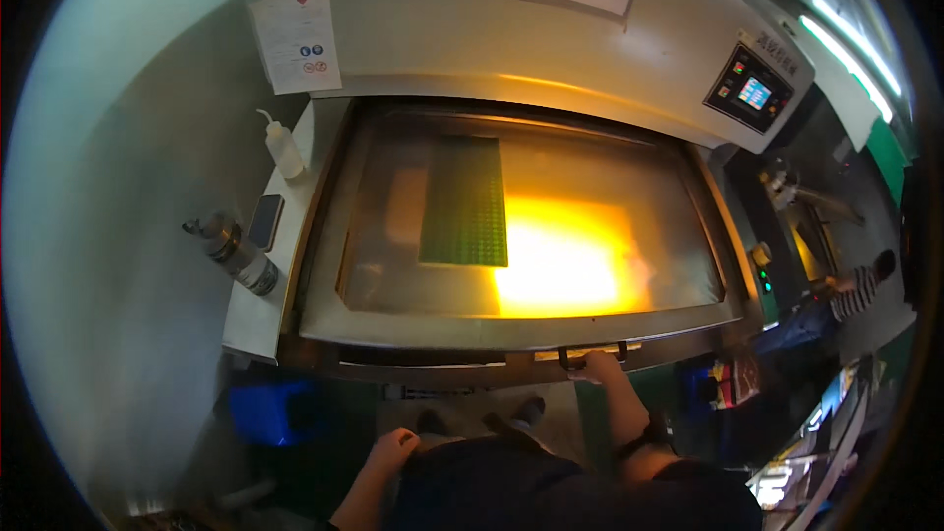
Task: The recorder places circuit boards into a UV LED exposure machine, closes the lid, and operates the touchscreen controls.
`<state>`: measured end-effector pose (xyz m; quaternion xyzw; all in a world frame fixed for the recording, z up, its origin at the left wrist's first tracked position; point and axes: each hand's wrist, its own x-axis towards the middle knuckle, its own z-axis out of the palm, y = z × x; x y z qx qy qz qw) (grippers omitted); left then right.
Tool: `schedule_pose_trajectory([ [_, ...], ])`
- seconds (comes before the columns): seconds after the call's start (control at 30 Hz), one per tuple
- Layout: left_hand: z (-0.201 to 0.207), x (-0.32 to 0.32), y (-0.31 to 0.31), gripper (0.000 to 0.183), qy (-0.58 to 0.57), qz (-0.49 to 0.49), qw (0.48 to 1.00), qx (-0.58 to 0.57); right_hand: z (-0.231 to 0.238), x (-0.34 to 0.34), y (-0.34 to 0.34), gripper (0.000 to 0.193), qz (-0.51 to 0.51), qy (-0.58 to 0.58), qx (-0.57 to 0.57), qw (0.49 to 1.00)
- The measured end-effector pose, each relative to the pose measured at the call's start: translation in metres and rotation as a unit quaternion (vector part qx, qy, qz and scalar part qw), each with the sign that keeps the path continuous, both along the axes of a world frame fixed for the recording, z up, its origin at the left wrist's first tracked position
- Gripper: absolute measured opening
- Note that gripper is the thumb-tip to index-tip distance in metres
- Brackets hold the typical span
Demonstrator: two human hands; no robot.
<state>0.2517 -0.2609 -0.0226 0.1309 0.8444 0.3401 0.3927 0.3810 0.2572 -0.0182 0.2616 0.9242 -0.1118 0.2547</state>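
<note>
My right hand (598, 368) reaches to the front edge of a large exposure machine's frame (462, 332). Its fingers are closed round a dark handle (563, 359) there. Beside my waist hangs my left hand (395, 443), its fingers curled in and nothing showing in them. Within the frame, a green rectangular panel (464, 202) with a fine repeating pattern lies left of centre, under what looks like a clear sheet. Bright yellow light (570, 261) glares on the surface to the right of the panel.
On the left ledge (258, 310) are a white squeeze bottle (282, 147), a phone (265, 221) and a drink bottle (236, 254). The machine's hood (511, 39) overhangs the back, with a control panel (749, 90). A blue bin (270, 413) stands lower left. Another person (854, 295) is at far right.
</note>
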Motion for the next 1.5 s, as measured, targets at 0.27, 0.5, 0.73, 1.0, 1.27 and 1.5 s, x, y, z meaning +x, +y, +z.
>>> schedule_pose_trajectory([
  [0.27,0.019,-0.120,0.045,0.034,0.059,-0.044,0.987,0.140,0.248,0.021,-0.054,0.041,0.012,0.045,0.156,0.987],
  [0.5,-0.008,-0.161,0.151,0.040,0.206,0.072,0.957,0.192,0.329,0.009,-0.025,0.027,0.081,0.399,0.292,0.865],
  [0.73,-0.043,-0.211,0.243,0.083,0.270,0.130,0.954,-0.014,0.370,-0.031,0.011,0.034,0.224,0.606,0.379,0.662],
  [1.0,-0.021,-0.194,0.293,0.109,0.232,0.138,0.906,-0.325,0.401,-0.047,0.049,0.042,0.281,0.599,0.469,0.585],
  [1.27,-0.001,-0.225,0.244,0.113,0.223,0.139,0.923,-0.281,0.424,-0.075,0.079,0.041,0.285,0.624,0.500,0.529],
  [1.5,-0.033,-0.275,0.210,0.080,0.231,0.134,0.931,-0.249,0.421,-0.070,0.071,0.050,0.284,0.613,0.500,0.542],
])
